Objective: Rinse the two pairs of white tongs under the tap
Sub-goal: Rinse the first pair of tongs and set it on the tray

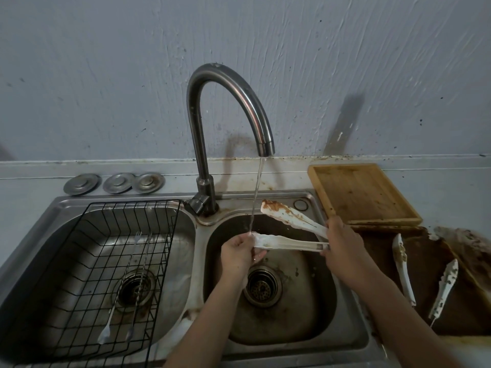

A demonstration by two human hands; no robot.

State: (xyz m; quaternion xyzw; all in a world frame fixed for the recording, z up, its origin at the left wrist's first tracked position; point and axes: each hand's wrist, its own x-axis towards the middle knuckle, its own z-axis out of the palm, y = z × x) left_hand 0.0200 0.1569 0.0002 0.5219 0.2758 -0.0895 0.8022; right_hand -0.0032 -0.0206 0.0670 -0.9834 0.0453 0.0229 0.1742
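Observation:
Water runs from the curved tap (247,107) into the right sink basin (318,309). One pair of white tongs (289,244) is spread open over that basin. My right hand (341,244) grips its hinge end. My left hand (239,251) holds the tip of the lower arm under the stream. The upper arm (284,212) is smeared brown and sticks up toward the tap. The second pair of white tongs (422,277), speckled with brown, lies spread open on the dirty brown surface (377,251) to the right of the sink.
A black wire rack (87,264) sits in the left basin with two long metal utensils (130,282) on it. A wooden cutting board (361,193) lies behind the dirty surface. Three metal drain covers (114,183) rest on the ledge behind the left basin.

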